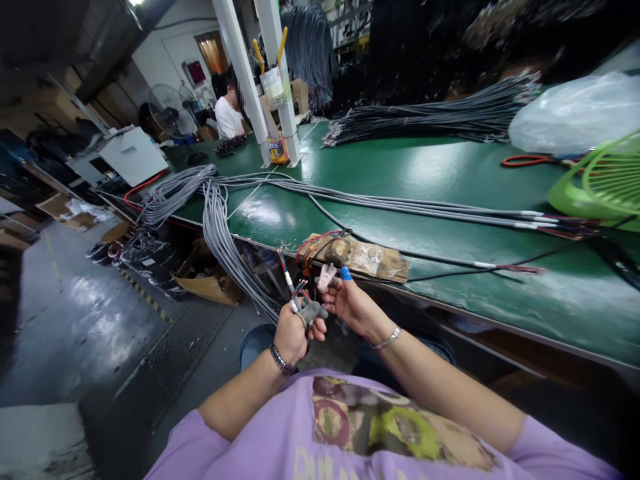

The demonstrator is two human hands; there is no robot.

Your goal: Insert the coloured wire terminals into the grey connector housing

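My left hand (300, 327), with a grey covering on a finger, is closed around grey cable ends whose thin coloured wires (301, 291) fan out above the fist. Just to its right, my right hand (350, 303) has a blue cover on the thumb and its fingers curled close to the wire ends; whatever it pinches is too small to make out. Beyond both hands, a wooden block (373, 259) wrapped in clear tape lies at the bench edge, with an orange clamp-like piece at its left end. A grey cable bundle (220, 220) hangs over the edge on the left.
Long grey cables (380, 200) run across the green bench (435, 167). Black cables (430, 119), a plastic bag (575, 113) and a green fan (605, 180) are further back and right. White posts (250, 87) rise from the bench. A person (229, 115) sits in the background.
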